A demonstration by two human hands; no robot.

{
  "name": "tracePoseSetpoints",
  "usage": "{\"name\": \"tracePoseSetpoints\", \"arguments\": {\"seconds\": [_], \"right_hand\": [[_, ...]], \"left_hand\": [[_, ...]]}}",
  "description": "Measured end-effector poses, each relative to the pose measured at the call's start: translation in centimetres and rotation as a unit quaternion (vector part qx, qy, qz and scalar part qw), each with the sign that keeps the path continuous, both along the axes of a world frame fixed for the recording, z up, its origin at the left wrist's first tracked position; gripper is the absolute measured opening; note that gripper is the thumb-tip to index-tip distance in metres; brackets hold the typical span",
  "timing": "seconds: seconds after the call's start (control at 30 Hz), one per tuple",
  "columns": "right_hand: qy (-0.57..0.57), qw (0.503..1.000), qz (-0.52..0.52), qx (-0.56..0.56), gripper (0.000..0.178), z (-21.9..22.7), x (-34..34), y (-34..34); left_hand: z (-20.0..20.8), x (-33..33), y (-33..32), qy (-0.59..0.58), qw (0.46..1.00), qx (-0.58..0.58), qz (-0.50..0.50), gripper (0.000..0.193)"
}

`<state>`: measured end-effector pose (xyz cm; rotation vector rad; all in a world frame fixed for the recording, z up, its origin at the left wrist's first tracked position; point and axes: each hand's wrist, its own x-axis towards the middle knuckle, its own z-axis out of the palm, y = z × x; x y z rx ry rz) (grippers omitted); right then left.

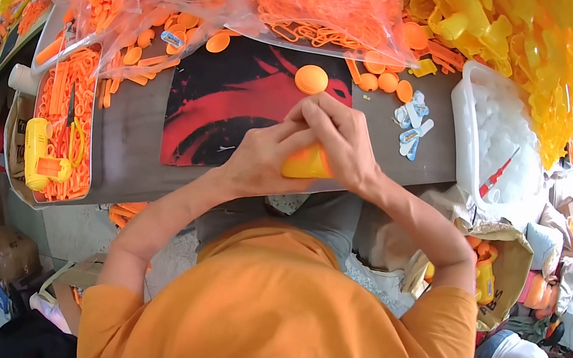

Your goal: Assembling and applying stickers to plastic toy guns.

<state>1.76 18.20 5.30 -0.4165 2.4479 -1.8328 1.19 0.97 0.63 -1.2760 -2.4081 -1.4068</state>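
Both my hands are closed around a yellow plastic bottle-like piece (308, 164) over the table's front edge. My left hand (260, 155) wraps it from the left, and my right hand (344, 135) covers it from the right with fingers laced over the left's. Only the piece's near end shows; the rest is hidden under the fingers. Just beyond the knuckles is a round orange cap (312, 78); I cannot tell whether it joins the held piece or lies on the mat. Beneath is a black and red mat (208, 100).
Left stands a bin of orange strips (73, 84) with yellow-handled scissors (75, 138) and a yellow bottle (36, 154). Bags of orange parts (325, 2) and yellow parts (511, 35) line the back. Stickers (412, 124) and a white tub (472, 127) sit right.
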Motion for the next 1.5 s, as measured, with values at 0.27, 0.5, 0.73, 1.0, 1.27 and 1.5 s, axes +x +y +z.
{"name": "tracePoseSetpoints", "arguments": {"seconds": [0.27,0.5,0.73,1.0,1.27,1.5], "right_hand": [[0.126,0.889,-0.234,0.372,0.02,-6.5,-4.1,9.1],[0.165,0.895,-0.187,0.37,0.021,-7.6,-2.7,10.2],[0.025,0.827,-0.233,0.511,0.037,-5.9,-1.8,6.3],[0.099,0.859,-0.182,0.467,0.037,-6.8,-1.0,8.7],[-0.118,0.983,0.007,-0.142,0.033,1.4,1.6,3.7],[-0.071,0.988,0.068,-0.122,0.041,0.6,1.7,3.0]], "left_hand": [[-0.8,2.3,-3.7,-0.119,0.976,0.166,0.072,0.074],[-1.3,3.1,-5.3,-0.147,0.964,0.179,0.128,0.074],[-0.8,2.4,-4.6,-0.16,0.956,0.202,0.142,0.075],[0.6,2.3,-4.8,-0.157,0.945,0.247,0.144,0.074],[1.5,1.9,-3.5,-0.257,0.909,0.307,0.115,0.076],[1.7,1.9,-4.5,-0.331,0.888,0.307,0.087,0.077]]}}
